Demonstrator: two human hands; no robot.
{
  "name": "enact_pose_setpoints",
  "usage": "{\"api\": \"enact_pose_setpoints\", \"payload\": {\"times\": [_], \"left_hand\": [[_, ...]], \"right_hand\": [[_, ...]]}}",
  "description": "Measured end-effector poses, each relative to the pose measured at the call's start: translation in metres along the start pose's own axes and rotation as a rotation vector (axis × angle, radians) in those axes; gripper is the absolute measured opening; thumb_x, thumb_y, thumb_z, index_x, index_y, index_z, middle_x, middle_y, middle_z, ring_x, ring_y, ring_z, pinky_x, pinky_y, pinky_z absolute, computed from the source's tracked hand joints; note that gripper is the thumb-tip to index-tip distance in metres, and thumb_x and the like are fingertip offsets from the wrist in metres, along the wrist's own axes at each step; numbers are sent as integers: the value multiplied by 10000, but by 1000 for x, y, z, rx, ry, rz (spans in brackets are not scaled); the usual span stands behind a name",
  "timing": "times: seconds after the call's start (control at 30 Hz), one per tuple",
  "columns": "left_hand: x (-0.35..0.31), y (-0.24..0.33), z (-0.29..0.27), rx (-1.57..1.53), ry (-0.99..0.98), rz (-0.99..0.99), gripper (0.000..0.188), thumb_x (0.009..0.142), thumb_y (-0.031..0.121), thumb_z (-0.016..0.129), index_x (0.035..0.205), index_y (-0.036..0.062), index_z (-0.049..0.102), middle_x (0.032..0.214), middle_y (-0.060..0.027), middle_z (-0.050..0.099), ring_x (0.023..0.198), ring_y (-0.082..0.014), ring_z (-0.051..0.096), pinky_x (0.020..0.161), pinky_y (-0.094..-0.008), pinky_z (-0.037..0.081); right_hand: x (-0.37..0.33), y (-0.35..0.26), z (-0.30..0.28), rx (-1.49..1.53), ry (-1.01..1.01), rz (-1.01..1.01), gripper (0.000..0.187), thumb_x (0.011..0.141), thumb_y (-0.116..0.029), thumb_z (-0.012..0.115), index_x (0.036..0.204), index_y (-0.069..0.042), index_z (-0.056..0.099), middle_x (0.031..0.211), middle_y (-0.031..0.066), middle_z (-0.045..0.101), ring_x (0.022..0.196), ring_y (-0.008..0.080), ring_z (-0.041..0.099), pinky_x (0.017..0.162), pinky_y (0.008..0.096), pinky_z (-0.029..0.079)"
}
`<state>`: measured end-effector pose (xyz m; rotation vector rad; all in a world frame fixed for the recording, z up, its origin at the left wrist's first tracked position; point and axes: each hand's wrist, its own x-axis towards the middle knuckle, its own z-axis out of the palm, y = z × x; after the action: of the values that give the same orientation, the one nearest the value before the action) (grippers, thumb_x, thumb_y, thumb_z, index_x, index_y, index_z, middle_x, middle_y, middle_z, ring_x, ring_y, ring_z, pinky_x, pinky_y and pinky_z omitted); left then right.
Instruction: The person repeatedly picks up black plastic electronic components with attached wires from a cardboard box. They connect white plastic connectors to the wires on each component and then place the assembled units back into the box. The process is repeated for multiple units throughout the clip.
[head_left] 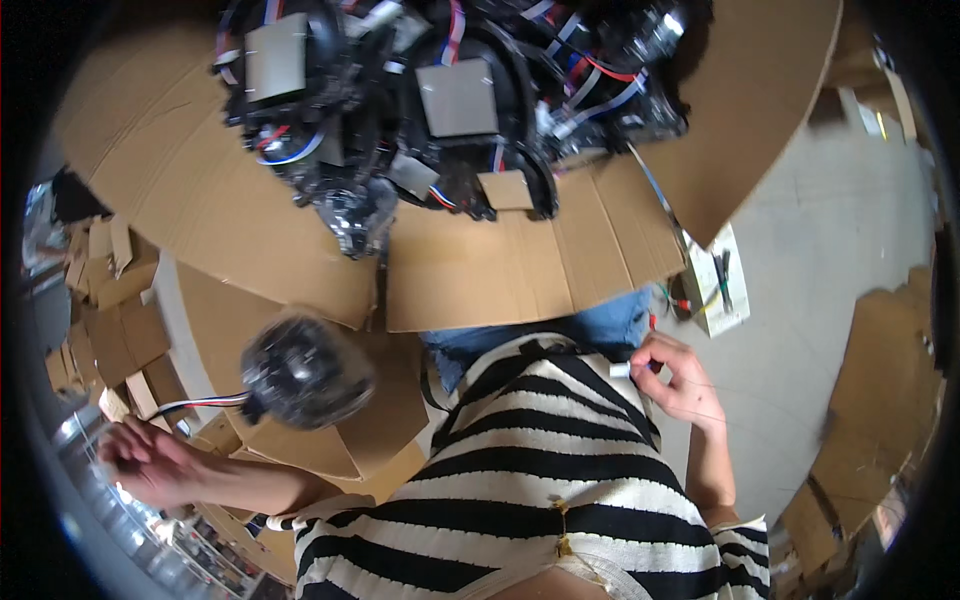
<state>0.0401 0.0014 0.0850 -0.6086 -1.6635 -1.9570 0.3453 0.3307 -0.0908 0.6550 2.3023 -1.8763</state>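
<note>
At the far left, my left hand is blurred, its fingers curled in at the end of a bundle of coloured wires. These wires run to a round black part in shiny clear plastic, which appears off to the right of that hand, beside the cardboard. My right hand, in front of my waist on the right, pinches a small white connector between thumb and fingers. Whatever lies inside the grip is hidden.
Ahead, a large open cardboard box bears a heap of black parts with wires and square plates. A thin rod lies at its right edge. Beyond stands a white box with tools on it. Cardboard is stacked left and right.
</note>
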Motion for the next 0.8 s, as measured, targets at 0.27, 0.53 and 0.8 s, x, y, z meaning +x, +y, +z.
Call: {"api": "enact_pose_setpoints", "payload": {"times": [0.27, 0.53, 0.8], "left_hand": [[25, -105, -194, 1029, 287, -53, 252, 877, 258, 445, 722, 66, 493, 617, 13, 472, 615, -69, 448, 549, -195, 372], [-136, -198, -168, 1098, -146, -631, 207, 832, 165, 489, 837, -18, 585, 768, -109, 566, 688, -184, 536, 643, -291, 428], [-69, 22, 112, -968, -464, -203, 278, 775, 183, 551, 860, -81, 568, 851, -188, 543, 745, -264, 541, 644, -331, 445]], "right_hand": [[2, 4, 12, 10, 41, 73, 53, 713, -32, 538, 685, 6, 515, 647, 55, 501, 599, 135, 465, 568, 237, 373], [10, 0, 12, 49, 57, 149, 56, 742, -25, 527, 702, 11, 512, 640, 19, 489, 585, 73, 437, 540, 209, 354], [23, -6, 22, 77, 20, 211, 63, 772, -21, 517, 713, -1, 506, 662, -15, 482, 596, 43, 410, 529, 180, 328]]}}
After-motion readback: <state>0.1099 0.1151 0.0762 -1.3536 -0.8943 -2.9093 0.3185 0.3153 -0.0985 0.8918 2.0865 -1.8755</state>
